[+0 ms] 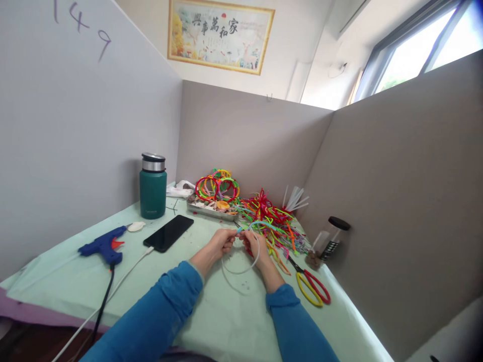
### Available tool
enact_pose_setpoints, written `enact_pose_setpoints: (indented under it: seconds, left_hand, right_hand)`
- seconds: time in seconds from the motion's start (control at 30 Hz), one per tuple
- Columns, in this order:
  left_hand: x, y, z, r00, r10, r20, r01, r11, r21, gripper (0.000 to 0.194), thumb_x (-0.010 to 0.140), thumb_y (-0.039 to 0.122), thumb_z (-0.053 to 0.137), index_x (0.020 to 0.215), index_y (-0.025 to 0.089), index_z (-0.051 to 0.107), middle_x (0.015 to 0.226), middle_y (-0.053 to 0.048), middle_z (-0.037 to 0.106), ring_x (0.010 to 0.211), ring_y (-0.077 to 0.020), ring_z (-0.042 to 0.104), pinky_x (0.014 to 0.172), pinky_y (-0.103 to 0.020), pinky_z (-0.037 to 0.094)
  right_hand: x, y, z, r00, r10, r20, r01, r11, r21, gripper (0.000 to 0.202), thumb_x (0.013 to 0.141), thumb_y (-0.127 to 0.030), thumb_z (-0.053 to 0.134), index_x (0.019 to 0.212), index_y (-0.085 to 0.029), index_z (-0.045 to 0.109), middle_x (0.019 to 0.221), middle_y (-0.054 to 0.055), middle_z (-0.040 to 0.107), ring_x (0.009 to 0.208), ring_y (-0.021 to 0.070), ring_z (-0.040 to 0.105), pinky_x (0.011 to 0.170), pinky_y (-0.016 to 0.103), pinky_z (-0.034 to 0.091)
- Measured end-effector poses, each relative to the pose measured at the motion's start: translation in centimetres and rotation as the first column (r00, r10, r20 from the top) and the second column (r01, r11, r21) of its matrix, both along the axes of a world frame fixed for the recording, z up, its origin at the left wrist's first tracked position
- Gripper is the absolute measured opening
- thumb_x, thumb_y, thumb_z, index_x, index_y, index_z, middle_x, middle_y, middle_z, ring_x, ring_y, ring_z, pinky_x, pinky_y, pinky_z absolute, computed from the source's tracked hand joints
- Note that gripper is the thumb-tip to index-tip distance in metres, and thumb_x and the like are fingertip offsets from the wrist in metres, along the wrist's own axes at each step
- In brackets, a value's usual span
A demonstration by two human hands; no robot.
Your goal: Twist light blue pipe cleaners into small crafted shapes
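My left hand (222, 241) and my right hand (252, 243) meet over the middle of the table, fingers pinched close together. Between them they hold a thin white hoop (241, 273), whose loop hangs down toward me. A light blue strip (264, 223), like a pipe cleaner, runs from my fingers off to the right, and a bit of the same blue shows at my left fingertips. How strip and hoop join is hidden by the fingers. Just beyond my right hand spreads a pile of bright pipe cleaners (264, 208).
Scissors (311, 286) with red and yellow handles lie right, near a clear jar (330, 241). Left are a blue glue gun (103, 245), a phone (169, 233) with a white cable and a green bottle (153, 193). Behind, a metal tray (213, 213) bears several coloured rings. Grey partitions surround the table.
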State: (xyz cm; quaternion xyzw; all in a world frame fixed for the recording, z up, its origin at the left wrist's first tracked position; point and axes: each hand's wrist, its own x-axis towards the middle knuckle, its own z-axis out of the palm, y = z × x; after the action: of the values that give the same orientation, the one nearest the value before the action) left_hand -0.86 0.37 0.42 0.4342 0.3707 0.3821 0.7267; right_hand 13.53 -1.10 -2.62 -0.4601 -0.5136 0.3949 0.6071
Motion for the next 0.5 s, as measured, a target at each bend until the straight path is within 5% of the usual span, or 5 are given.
enact_pose_setpoints:
  seconds: [0.5]
  left_hand:
    - [0.38,-0.38,0.16,0.991,0.129,-0.041,-0.127,0.990,0.059,0.021,0.065,0.013,0.058,0.060,0.017,0.038,0.045,0.009,0.030,0.033,-0.0008,0.019,0.036,-0.019,0.007]
  right_hand:
    - [-0.33,-0.45,0.65,0.998,-0.040,0.042,0.041,0.999,-0.023,0.037,0.069,-0.050,0.061,0.073,-0.015,0.071,0.062,0.004,0.063,0.045,0.0104,0.044,0.041,0.023,0.030]
